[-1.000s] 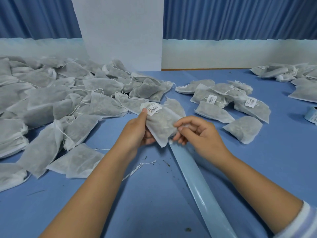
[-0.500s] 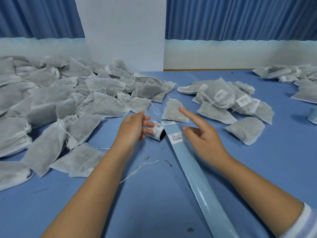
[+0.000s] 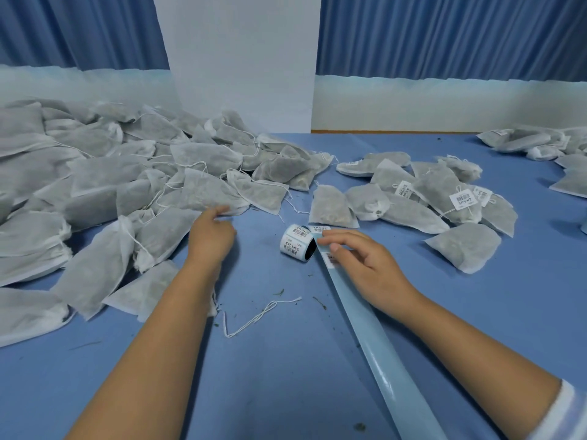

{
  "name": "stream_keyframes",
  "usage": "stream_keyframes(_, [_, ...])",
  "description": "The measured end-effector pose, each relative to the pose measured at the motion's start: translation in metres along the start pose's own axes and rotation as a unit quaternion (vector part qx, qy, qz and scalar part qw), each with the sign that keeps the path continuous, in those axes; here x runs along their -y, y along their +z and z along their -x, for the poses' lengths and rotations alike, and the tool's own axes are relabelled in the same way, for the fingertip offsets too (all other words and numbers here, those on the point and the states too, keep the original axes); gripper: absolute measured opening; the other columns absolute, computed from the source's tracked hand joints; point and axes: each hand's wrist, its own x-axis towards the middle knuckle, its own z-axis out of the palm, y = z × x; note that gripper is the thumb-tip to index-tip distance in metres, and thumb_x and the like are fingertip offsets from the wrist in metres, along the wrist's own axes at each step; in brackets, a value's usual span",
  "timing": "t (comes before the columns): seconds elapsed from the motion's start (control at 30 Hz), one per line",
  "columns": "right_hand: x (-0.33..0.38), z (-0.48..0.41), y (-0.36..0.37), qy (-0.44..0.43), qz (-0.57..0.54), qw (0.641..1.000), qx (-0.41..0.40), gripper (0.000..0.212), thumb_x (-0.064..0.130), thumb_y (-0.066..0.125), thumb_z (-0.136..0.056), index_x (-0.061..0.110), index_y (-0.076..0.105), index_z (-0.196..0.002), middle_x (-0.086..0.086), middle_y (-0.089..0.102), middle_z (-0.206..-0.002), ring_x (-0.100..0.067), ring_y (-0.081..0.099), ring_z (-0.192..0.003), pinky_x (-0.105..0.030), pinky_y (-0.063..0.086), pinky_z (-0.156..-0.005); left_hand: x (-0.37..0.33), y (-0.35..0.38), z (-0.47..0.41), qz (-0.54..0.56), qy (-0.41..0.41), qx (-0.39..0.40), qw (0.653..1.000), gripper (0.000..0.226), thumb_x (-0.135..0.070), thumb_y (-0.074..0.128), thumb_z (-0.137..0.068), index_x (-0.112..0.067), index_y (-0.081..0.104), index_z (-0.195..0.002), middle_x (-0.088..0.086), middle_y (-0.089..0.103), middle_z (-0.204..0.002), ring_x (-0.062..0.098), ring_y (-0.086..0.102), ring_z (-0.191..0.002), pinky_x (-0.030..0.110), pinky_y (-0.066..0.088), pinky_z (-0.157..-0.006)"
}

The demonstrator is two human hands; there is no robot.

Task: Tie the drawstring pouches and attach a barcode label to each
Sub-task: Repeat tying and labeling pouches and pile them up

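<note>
Blue table [image 3: 286, 382] | loose string [image 3: 270, 308] | label roll [image 3: 297, 244] beside right hand [image 3: 362, 265]

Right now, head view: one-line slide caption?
Left hand touches a pouch in the unlabeled pile; right hand rests on the label strip beside the label roll.

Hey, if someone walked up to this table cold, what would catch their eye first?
Most likely the big heap of grey-white pouches covering the left side of the table, where the left hand reaches its near edge. Next come the smaller pile of barcode-labelled pouches at right centre, and between them the label roll, its pale blue backing strip running toward the camera under the right hand.
</note>
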Motion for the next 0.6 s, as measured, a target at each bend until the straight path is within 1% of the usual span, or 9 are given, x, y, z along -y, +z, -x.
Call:
stream_keyframes(0.07, [-0.001, -0.001, 0.003, 0.002, 0.000, 1.000, 0.003, 0.029, 0.011, 0.054, -0.098, 0.035, 0.069, -0.100, 0.018, 0.060, -0.116, -0.007, 0.060, -0.110, -0.032, 0.048, -0.101, -0.002, -0.001, -0.005, 0.139, -0.052, 0.029, 0.989, 0.053, 0.006, 0.040, -0.093, -0.019, 0.054, -0.137, 0.011, 0.060, -0.100, 0.023, 0.065, -0.088, 0.026, 0.055, -0.081])
stream_keyframes(0.13, [-0.001, 0.000, 0.005, 0.000, 0.008, 1.000, 0.008, 0.029, 0.012, 0.055, -0.098, 0.037, 0.069, -0.100, 0.019, 0.059, -0.118, -0.004, 0.060, -0.110, -0.031, 0.048, -0.101, -0.004, -0.004, -0.007, 0.256, -0.081, 0.073, 0.961, 0.058, 0.009, 0.040, -0.096, -0.019, 0.044, -0.146, 0.012, 0.055, -0.104, 0.023, 0.065, -0.094, 0.022, 0.058, -0.074])
stream_keyframes(0.23, [-0.002, 0.001, 0.006, -0.004, 0.014, 1.000, 0.014, 0.028, 0.014, 0.056, -0.098, 0.038, 0.069, -0.100, 0.019, 0.059, -0.120, -0.001, 0.059, -0.110, -0.027, 0.048, -0.099, -0.006, -0.009, -0.010, 0.341, -0.104, 0.107, 0.928, 0.060, 0.006, 0.039, -0.099, -0.023, 0.036, -0.151, 0.010, 0.045, -0.134, 0.022, 0.065, -0.101, 0.023, 0.057, -0.074])
stream_keyframes(0.33, [-0.002, 0.000, 0.006, -0.004, 0.016, 1.000, 0.015, 0.026, 0.015, 0.056, -0.098, 0.037, 0.070, -0.101, 0.019, 0.059, -0.121, 0.000, 0.058, -0.110, -0.025, 0.048, -0.098, -0.006, -0.012, -0.013, 0.416, -0.133, 0.119, 0.892, 0.057, 0.001, 0.043, -0.100, -0.024, 0.036, -0.151, 0.003, 0.043, -0.137, 0.020, 0.065, -0.103, 0.026, 0.054, -0.073])
stream_keyframes(0.37, [-0.003, 0.000, 0.006, -0.004, 0.017, 1.000, 0.014, 0.026, 0.015, 0.056, -0.098, 0.036, 0.070, -0.102, 0.018, 0.059, -0.122, 0.000, 0.058, -0.111, -0.026, 0.048, -0.098, -0.007, -0.013, -0.014, 0.436, -0.146, 0.122, 0.879, 0.049, -0.001, 0.045, -0.100, -0.022, 0.043, -0.145, 0.001, 0.046, -0.133, 0.020, 0.064, -0.108, 0.027, 0.054, -0.073])
stream_keyframes(0.43, [-0.003, 0.000, 0.005, -0.001, 0.016, 1.000, 0.014, 0.026, 0.015, 0.055, -0.098, 0.037, 0.070, -0.102, 0.015, 0.060, -0.122, 0.000, 0.057, -0.112, -0.028, 0.049, -0.099, -0.008, -0.011, -0.014, 0.454, -0.171, 0.124, 0.866, 0.018, -0.005, 0.049, -0.100, -0.014, 0.059, -0.112, -0.003, 0.053, -0.118, 0.021, 0.061, -0.121, 0.026, 0.055, -0.067])
stream_keyframes(0.47, [-0.003, 0.000, 0.005, 0.001, 0.014, 1.000, 0.013, 0.027, 0.015, 0.055, -0.098, 0.038, 0.069, -0.101, 0.015, 0.060, -0.122, -0.001, 0.058, -0.112, -0.029, 0.049, -0.099, -0.009, -0.011, -0.013, 0.455, -0.178, 0.123, 0.864, 0.011, -0.006, 0.051, -0.100, -0.012, 0.058, -0.096, -0.005, 0.055, -0.109, 0.020, 0.060, -0.124, 0.024, 0.056, -0.063])
stream_keyframes(0.5, [-0.003, 0.000, 0.005, 0.002, 0.011, 1.000, 0.013, 0.027, 0.015, 0.055, -0.098, 0.038, 0.069, -0.100, 0.015, 0.060, -0.122, -0.002, 0.058, -0.111, -0.030, 0.049, -0.099, -0.009, -0.011, -0.013, 0.451, -0.180, 0.122, 0.866, 0.014, -0.007, 0.052, -0.100, -0.011, 0.056, -0.087, -0.006, 0.055, -0.102, 0.019, 0.060, -0.124, 0.022, 0.055, -0.061])
stream_keyframes(0.6, [-0.003, 0.000, 0.005, -0.001, 0.009, 1.000, 0.013, 0.028, 0.014, 0.055, -0.098, 0.038, 0.069, -0.100, 0.016, 0.060, -0.121, 0.000, 0.057, -0.112, -0.028, 0.049, -0.099, -0.011, -0.011, -0.012, 0.447, -0.164, 0.122, 0.871, 0.009, -0.009, 0.055, -0.099, -0.013, 0.058, -0.091, -0.005, 0.060, -0.097, 0.011, 0.068, -0.106, 0.018, 0.049, -0.064])
